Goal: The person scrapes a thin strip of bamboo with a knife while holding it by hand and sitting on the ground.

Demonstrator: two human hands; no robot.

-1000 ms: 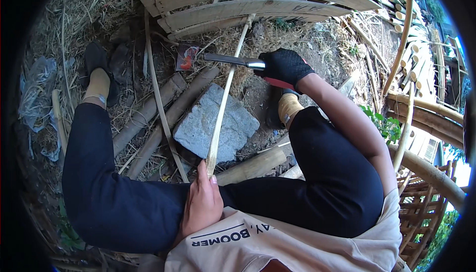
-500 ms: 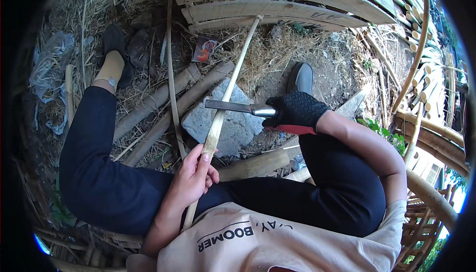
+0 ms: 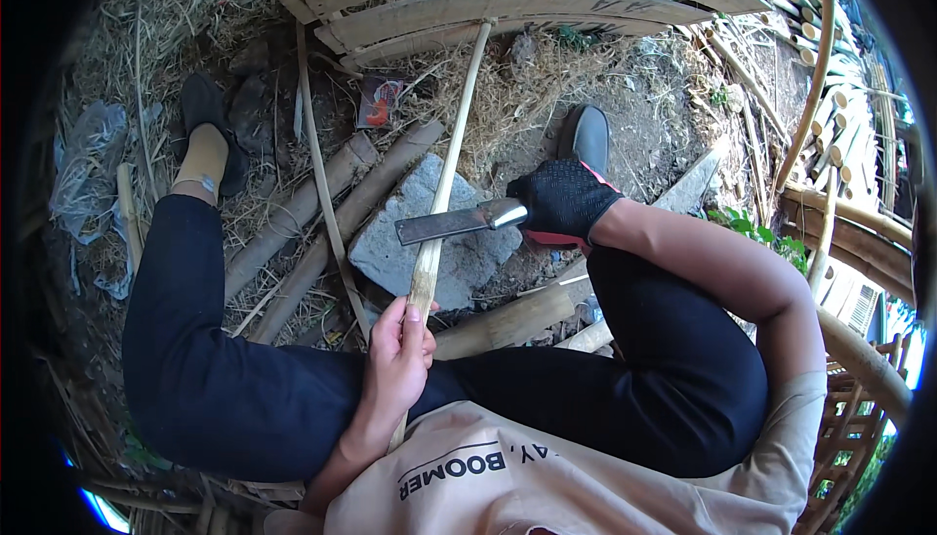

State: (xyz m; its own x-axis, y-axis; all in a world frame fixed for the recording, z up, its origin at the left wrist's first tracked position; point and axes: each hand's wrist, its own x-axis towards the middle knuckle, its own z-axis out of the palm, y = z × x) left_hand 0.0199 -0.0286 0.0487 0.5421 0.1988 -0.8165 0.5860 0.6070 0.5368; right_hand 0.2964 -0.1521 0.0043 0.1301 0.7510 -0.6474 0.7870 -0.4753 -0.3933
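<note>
Between my knees a long pale bamboo strip (image 3: 453,169) slants from my lap up to the wooden crate. My bare left hand (image 3: 398,354) is closed around its near part, thumb on top, by a rougher, darker joint. In a black glove with red trim, my right hand (image 3: 564,201) grips the metal collar end of a broad flat blade (image 3: 444,226). The blade lies across the strip, just beyond my left hand. Most of its handle is hidden in the glove. Below the strip sits a grey stone block (image 3: 395,257).
A slatted wooden crate (image 3: 429,18) stands at the far side. Bamboo poles (image 3: 322,242) lie left of the stone, a thick bamboo piece (image 3: 517,322) before it. Crumpled clear plastic (image 3: 90,169) is at far left, stacked cut bamboo (image 3: 830,130) at far right. Straw covers the ground.
The blade has tilted, its collar end now higher than its tip, and the right glove has turned. My left hand still grips the strip. The whole view has shifted a little.
</note>
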